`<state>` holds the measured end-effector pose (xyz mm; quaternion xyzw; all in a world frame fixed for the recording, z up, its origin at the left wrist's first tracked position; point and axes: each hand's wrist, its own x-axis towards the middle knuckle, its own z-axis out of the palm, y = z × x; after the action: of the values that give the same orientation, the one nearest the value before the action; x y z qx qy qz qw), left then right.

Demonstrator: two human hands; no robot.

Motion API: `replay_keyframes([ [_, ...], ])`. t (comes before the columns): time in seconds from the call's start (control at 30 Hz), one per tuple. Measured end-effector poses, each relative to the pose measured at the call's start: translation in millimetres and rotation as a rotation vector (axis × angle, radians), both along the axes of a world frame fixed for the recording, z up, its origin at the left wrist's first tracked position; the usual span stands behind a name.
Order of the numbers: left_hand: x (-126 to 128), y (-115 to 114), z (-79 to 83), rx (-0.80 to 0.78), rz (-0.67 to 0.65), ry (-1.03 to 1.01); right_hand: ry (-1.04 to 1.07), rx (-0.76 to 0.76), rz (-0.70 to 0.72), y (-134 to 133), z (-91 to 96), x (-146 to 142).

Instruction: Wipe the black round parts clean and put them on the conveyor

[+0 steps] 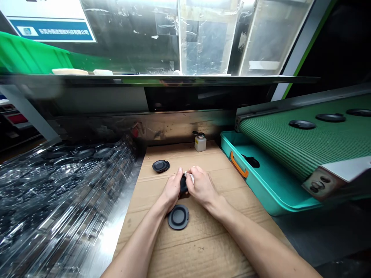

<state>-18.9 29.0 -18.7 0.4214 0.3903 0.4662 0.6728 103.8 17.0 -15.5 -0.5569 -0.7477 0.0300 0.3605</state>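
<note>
My left hand [173,185] and my right hand [202,186] meet over the cardboard sheet [199,247], together holding a black round part [183,184] that is mostly hidden by my fingers. A small white cloth or wipe [189,177] shows at my right fingertips, pressed against that part. Just below my hands, a black rubber-like disc [178,217] lies flat on the cardboard. A small stack of similar black discs [160,166] sits to the left of my hands. Behind them stands a white pump bottle with a black top [199,142].
On the right, a teal tray [261,181] with an orange handle holds a black disc. Above it, a green conveyor belt [313,143] carries several black discs. Stacked clear plastic trays [66,193] fill the left side, beside a steel edge.
</note>
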Motion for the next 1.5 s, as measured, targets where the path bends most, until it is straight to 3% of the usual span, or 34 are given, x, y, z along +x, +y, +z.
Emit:
replay_keyframes([
  [0.27,3,-1,-0.3,0.043,0.057,0.001,-0.093,-0.046,-0.064,-11,3.4,4],
  [0.5,1,-1,-3.0,0.051,0.021,0.004,-0.056,0.003,0.101,-9,5.4,11],
  [0.73,-1,0,-10.2,0.061,0.131,0.003,-0.116,0.020,-0.015,-13,-1.0,-2],
  [0.93,1,-5,-4.5,0.043,0.158,-0.077,-0.078,-0.003,0.144,-20,-1.6,-13],
  [1.1,4,-6,-1.9,0.035,0.163,-0.120,-0.126,-0.013,0.025,-18,1.6,-10],
  [1.27,4,-7,-2.1,0.021,0.154,-0.137,-0.124,-0.039,0.174,-19,4.4,-9],
  [1.4,5,-7,-3.6,0.025,0.178,-0.149,-0.230,-0.054,0.001,-21,6.6,-7],
  [1.5,4,-5,-5.0,-0.003,0.201,-0.153,-0.247,-0.021,0.081,-22,6.1,-8],
])
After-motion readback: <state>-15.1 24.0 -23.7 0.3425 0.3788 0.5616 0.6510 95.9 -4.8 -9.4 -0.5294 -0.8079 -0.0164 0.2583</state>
